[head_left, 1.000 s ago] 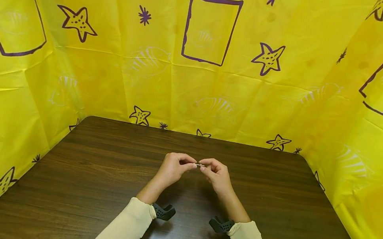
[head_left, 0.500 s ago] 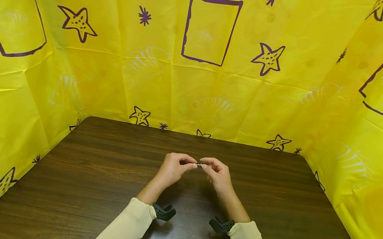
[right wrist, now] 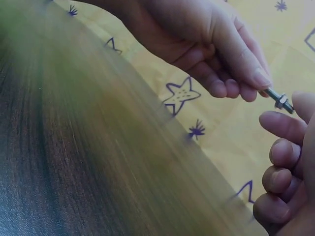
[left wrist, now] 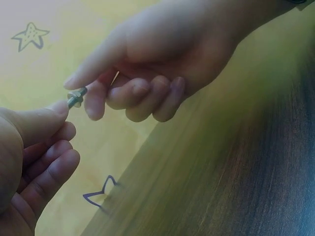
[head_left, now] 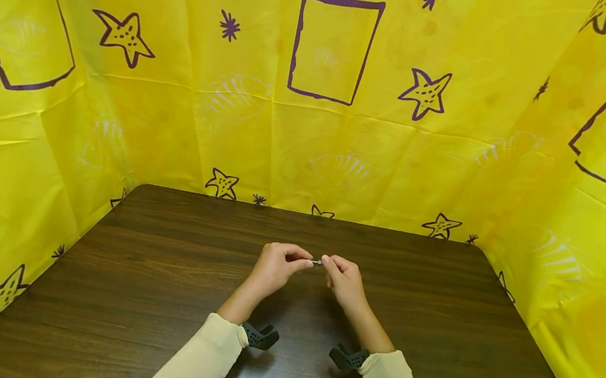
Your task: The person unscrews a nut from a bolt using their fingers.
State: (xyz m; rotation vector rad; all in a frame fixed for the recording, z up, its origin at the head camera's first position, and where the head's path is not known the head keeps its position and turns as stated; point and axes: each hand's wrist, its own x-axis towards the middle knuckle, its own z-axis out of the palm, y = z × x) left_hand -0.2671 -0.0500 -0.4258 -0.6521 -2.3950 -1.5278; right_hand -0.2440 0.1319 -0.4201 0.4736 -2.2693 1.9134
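A small metal bolt (left wrist: 81, 91) with a nut (right wrist: 281, 102) on its shaft is held roughly level above the table. My left hand (head_left: 274, 267) pinches one end of the bolt between thumb and forefinger; that end is hidden by the fingertips. From the other side my right hand (head_left: 347, 283) reaches in, thumb and forefinger on either side of the bolt's free end. In the left wrist view the right thumb tip is right at the nut. A narrow gap shows between nut and right forefinger (right wrist: 283, 127) in the right wrist view. The other right fingers curl loosely.
A dark wood-grain table (head_left: 125, 293) lies below both hands. Yellow cloth (head_left: 177, 104) printed with starfish and fish surrounds its back and sides. Dark bands (head_left: 260, 336) sit on both wrists, by the cream sleeves.
My right thumb has moved up and forward over the bolt's end, and the right fingertips have shifted slightly right. The left hand has kept its pinch with almost no movement.
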